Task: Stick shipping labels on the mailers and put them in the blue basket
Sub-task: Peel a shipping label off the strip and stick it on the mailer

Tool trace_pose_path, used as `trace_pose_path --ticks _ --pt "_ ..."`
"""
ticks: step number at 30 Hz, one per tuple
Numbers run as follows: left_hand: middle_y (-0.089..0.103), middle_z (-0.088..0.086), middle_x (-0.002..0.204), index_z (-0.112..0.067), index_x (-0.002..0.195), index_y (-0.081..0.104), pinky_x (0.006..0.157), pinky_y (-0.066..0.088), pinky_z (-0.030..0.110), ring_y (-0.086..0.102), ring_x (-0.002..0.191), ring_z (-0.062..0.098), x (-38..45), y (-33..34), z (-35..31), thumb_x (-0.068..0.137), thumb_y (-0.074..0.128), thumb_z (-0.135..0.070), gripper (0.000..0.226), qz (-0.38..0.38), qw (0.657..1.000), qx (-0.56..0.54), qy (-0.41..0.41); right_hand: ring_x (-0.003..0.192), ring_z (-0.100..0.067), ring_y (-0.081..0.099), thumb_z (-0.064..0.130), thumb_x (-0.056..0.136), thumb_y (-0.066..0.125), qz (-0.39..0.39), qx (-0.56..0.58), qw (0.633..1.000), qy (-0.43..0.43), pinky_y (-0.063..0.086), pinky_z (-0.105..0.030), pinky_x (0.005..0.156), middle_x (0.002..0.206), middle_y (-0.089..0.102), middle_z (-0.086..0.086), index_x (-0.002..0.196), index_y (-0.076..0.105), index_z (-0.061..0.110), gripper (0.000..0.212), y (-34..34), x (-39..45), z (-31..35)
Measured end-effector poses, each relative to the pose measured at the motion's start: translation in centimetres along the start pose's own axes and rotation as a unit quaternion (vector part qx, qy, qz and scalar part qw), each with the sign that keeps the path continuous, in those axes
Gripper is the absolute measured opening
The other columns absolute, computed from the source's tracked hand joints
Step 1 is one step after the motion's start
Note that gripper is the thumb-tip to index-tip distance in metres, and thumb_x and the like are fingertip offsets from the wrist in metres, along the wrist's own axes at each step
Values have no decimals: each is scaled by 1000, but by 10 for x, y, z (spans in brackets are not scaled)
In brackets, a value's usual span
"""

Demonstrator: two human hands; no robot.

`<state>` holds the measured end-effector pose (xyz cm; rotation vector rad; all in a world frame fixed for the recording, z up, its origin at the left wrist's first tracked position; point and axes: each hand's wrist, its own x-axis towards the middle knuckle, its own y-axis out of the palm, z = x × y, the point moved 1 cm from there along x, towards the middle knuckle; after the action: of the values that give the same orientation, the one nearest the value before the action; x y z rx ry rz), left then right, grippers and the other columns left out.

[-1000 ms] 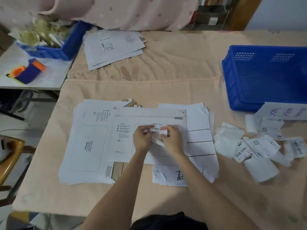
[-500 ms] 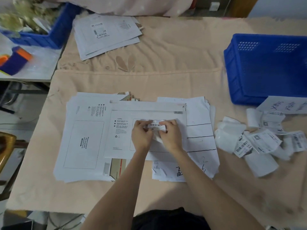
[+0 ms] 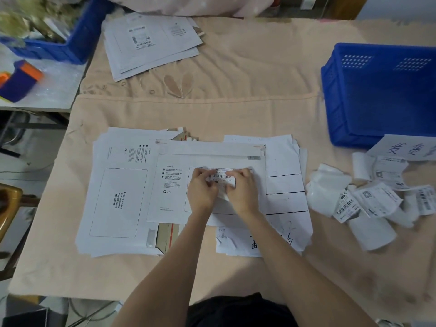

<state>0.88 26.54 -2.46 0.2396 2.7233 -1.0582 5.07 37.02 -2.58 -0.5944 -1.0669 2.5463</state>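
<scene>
Left hand (image 3: 201, 193) and right hand (image 3: 243, 193) side by side, both pinching one shipping label (image 3: 223, 177) over a white mailer (image 3: 210, 185), blue basket (image 3: 377, 95) far right on the table (image 3: 236, 90)

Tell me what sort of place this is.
Probably a small, improvised parcel-packing station, perhaps at home: white mailers stacked on a cloth-covered table, a heap of loose shipping labels and a blue basket to the right.
</scene>
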Motion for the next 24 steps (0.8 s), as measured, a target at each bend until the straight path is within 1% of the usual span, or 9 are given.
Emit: trace_pose_path --ticks 2,4,6,9,12,15,18,21,24 --pt "55 -4 107 -18 113 70 63 44 26 58 72 17 0 -1 0 81 51 2 42 10 1000 10 9 109 -25 49 7 78 65 -42 -54 997 -24 40 -32 97 112 54 -4 113 69 23 38 2 -3 -1" --pt "55 -5 109 -19 112 69 63 43 25 61 74 17 0 -3 1 82 51 1 41 17 999 16 23 96 -28 53 5 70 71 -87 -85 991 -50 47 -38 89 101 55 -6 106 72 26 41 2 -5 -2" --pt "53 -5 109 -20 114 68 61 40 22 61 76 17 1 -4 2 83 51 2 42 23 999 21 30 83 -27 54 9 64 75 -119 -134 981 -70 49 -37 75 91 54 -5 102 73 30 43 1 -6 -5" --pt "53 -4 108 -20 116 68 63 41 24 60 79 17 2 -4 3 83 50 3 44 27 999 27 27 77 -25 53 18 65 78 -127 -185 972 -67 44 -36 68 85 53 -3 107 71 37 47 2 -11 -8" --pt "48 -6 103 -21 115 69 62 43 25 57 77 14 2 -5 4 85 49 3 44 26 999 22 22 78 -25 53 24 70 79 -131 -177 975 -41 42 -37 73 86 53 -3 113 68 38 47 1 -16 -12" --pt "45 -7 102 -22 116 69 64 45 26 54 73 11 2 -7 4 88 50 1 42 31 999 29 20 102 -24 47 29 86 64 -54 -138 989 13 31 -34 91 108 50 -2 130 56 41 46 -3 -13 -13" --pt "43 -6 102 -27 117 68 65 47 28 53 73 8 4 -10 4 89 52 -4 39 41 998 45 15 114 -21 44 27 87 62 -34 -83 995 40 27 -32 101 117 49 1 134 52 42 50 -5 -9 -15" --pt "41 -6 98 -37 120 64 67 44 27 52 80 11 5 -14 9 89 61 -21 34 58 994 91 30 113 -19 49 29 87 62 -9 -46 997 54 26 -31 102 121 50 1 134 52 41 49 -8 -4 -16" --pt "42 -5 93 -43 124 60 69 42 27 50 78 12 6 -17 13 88 65 -30 38 85 992 92 20 105 -21 59 34 88 61 24 -41 998 52 39 -35 100 122 57 -1 138 48 37 52 -13 -5 -12"
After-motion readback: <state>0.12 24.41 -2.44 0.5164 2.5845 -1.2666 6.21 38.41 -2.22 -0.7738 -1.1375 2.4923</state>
